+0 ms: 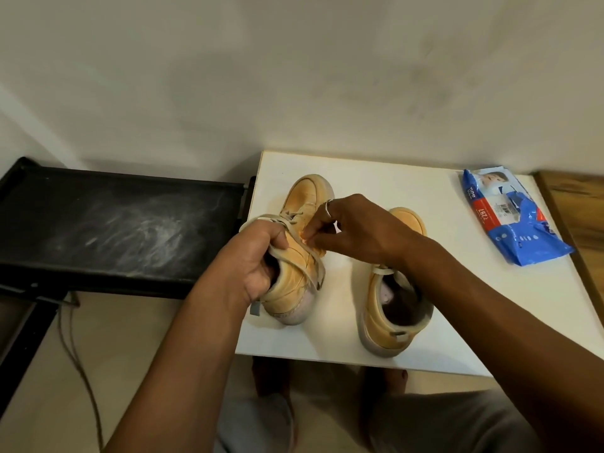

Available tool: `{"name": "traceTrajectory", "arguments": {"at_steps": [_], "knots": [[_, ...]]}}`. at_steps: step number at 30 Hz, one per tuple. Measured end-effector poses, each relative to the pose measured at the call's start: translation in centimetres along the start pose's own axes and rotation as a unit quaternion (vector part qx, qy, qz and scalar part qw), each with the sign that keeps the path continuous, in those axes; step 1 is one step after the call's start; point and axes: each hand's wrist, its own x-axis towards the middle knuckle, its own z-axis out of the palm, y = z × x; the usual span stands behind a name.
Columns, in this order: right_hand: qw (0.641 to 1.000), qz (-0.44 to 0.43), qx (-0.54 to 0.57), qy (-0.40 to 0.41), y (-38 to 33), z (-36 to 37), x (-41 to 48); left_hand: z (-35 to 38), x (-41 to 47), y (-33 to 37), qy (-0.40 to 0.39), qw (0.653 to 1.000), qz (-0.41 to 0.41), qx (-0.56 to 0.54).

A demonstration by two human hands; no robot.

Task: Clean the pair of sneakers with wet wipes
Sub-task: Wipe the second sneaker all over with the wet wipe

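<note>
Presently: both hands on one tan sneaker [294, 279], at the left side of the white table [457, 305].
Left hand [258, 266] grip closed round the collar, fingers inside the opening. Right hand [353, 230] grip pinching at the flat pale laces. Leather creased, rubber sole greyed. Second sneaker [379, 315] stands just beside. Crinkled blue wet-wipe pack [513, 223] lies well apart near the far right corner, bare surface between. Dusty black tray [114, 230] abuts left.
</note>
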Motion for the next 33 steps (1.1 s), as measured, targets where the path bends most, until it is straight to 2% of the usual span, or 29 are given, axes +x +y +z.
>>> {"name": "traceTrajectory", "arguments": {"at_steps": [5, 7, 12, 16, 19, 21, 25, 27, 30, 31, 33], "knots": [[0.999, -0.018, 0.043, -0.008, -0.2, 0.6, -0.1, 0.0, 0.0, 0.1, -0.044, 0.999, 0.007, 0.008], [0.999, -0.028, 0.041, -0.010, -0.5, 1.0, -0.2, 0.3, 0.1, 0.1, -0.038, 0.999, 0.009, 0.028], [0.998, -0.038, -0.052, 0.022, -1.2, 1.2, 0.2, 0.6, 0.5, -0.4, 0.030, 0.997, 0.015, 0.074], [0.986, 0.007, -0.142, 0.085, -1.0, 1.1, 1.2, 0.6, 0.2, -0.4, 0.003, 0.999, 0.019, 0.041], [0.981, 0.046, -0.150, 0.117, -0.5, 0.7, 1.8, 0.6, 0.2, -0.5, -0.018, 0.999, 0.027, 0.034], [0.988, 0.047, -0.115, 0.088, -0.7, 0.8, 1.7, 0.4, 0.2, -0.5, -0.024, 0.999, 0.029, 0.026], [0.999, 0.033, 0.019, -0.022, -1.1, 0.3, 0.7, 0.1, 0.3, -0.4, -0.039, 0.999, 0.032, 0.018], [0.999, 0.033, -0.008, -0.006, -0.9, 0.4, 0.9, 0.1, 0.4, -0.4, -0.038, 0.998, 0.037, 0.026], [0.985, 0.043, -0.137, 0.094, -0.8, 0.8, 1.5, 0.2, 0.5, -0.5, -0.029, 0.998, 0.039, 0.041], [0.983, 0.043, -0.143, 0.103, -0.9, 0.8, 1.5, 0.2, 0.5, -0.5, -0.028, 0.998, 0.038, 0.044], [0.993, 0.036, -0.098, 0.054, -1.1, 0.7, 1.3, 0.1, 0.5, -0.5, -0.029, 0.998, 0.039, 0.042]]}}
